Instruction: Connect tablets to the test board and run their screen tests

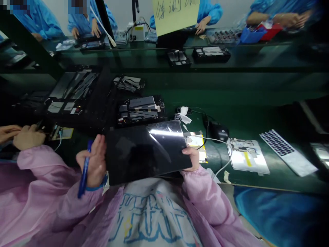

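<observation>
While the black glass panel (144, 154) is held just above the tabletop (257, 180), the right hand (191, 158) grips its lower right corner, with the thumb on the top face. The left hand (95, 161) is closed around a blue pen (84, 168), its fingers upright just beside the panel's left edge; whether they touch it cannot be confirmed. A glossy sheet, probably protective film, reflects light across the panel's upper right.

In this inspector's judgement, the step in hand is holding and turning the panel, and any lowering calls for care around what lies beneath it. A yellow-edged circuit board (197, 149) sits under the right side, with a white cable (221, 141) running past it. A black computer mouse (218, 132) lies nearby, then a white and yellow sheet (248, 156) and a perforated plate (288, 152).

To the left, a neighbouring worker's hands (29, 137) rest at a small board (60, 133). Black trays of parts (141, 109) lie beyond. Workers in blue gowns (210, 12) sit across the far bench.
</observation>
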`<state>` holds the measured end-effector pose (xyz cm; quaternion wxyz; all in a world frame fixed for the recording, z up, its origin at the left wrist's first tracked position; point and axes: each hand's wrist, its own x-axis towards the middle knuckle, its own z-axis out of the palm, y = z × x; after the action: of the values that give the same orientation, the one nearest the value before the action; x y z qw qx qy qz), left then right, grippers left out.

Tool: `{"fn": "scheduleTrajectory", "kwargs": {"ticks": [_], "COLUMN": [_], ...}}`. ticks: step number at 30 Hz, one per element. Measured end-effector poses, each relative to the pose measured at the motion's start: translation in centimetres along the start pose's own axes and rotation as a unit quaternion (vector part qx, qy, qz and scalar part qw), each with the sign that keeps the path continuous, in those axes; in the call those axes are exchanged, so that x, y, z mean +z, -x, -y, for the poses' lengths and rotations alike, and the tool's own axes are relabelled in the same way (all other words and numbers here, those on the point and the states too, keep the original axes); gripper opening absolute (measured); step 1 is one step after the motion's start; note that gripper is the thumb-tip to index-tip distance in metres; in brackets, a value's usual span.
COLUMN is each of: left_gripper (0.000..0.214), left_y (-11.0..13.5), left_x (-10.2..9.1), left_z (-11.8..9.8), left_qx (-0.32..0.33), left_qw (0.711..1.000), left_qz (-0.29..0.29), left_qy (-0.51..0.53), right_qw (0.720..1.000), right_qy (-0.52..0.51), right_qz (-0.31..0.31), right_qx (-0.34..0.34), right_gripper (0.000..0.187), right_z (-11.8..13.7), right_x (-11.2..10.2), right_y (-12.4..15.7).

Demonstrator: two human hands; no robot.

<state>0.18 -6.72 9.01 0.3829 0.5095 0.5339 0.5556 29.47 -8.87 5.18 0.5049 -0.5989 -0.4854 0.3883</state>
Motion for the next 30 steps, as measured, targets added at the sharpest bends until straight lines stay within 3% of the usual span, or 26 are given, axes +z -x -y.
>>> {"fn": "scheduleTrajectory", "kwargs": {"ticks": [3,5,7,10,15,20,22,23,25,27,30], "left_gripper": [0.038,0.045,0.048,0.044,0.041,0.038,0.037,0.035,0.027,0.017,0.016], "left_y": [-1.5,-2.1,-2.4,-2.9,-3.3,-3.4,-3.5,-3.4,-3.1,-2.6,-1.8], "left_x": [0.1,-0.5,-1.2,-1.6,-1.0,-0.2,1.5,2.9,6.6,11.1,17.3], "left_z": [1.5,2.7,3.9,5.0,5.6,3.2,1.5,0.7,-0.5,-0.9,-0.1], "left_qx": [-0.109,-0.144,-0.148,-0.155,-0.111,-0.015,0.035,0.049,0.059,0.08,0.079], "left_qw": [0.989,0.985,0.987,0.987,0.986,0.959,0.943,0.939,0.918,0.876,0.822], "left_qz": [-0.006,-0.02,-0.008,0.036,0.066,0.097,0.108,0.141,0.276,0.413,0.529], "left_qy": [0.103,0.089,0.056,0.006,-0.103,-0.266,-0.312,-0.311,-0.278,-0.235,-0.194], "right_qw": [0.994,0.982,0.978,0.99,0.993,0.99,0.99,0.99,0.99,0.991,0.994], "right_qy": [-0.08,-0.142,-0.162,-0.113,-0.06,-0.066,-0.072,-0.077,-0.088,-0.09,-0.063], "right_qz": [0.061,0.098,0.085,0.013,0.002,-0.039,-0.048,-0.05,-0.051,-0.051,-0.066], "right_qx": [0.038,0.075,0.097,0.088,0.099,0.122,0.115,0.11,0.097,0.082,0.067], "right_gripper": [0.035,0.032,0.032,0.04,0.049,0.043,0.039,0.037,0.034,0.031,0.028], "right_z": [-0.5,-0.9,-1.4,-2.5,-3.8,-3.9,-3.8,-3.7,-3.5,-3.4,-3.7], "right_x": [1.4,2.2,2.3,1.0,-1.8,-3.0,-3.4,-3.5,-3.6,-3.7,-3.9], "right_y": [1.0,1.6,1.9,1.8,1.6,1.7,1.6,1.5,1.4,1.4,1.6]}}
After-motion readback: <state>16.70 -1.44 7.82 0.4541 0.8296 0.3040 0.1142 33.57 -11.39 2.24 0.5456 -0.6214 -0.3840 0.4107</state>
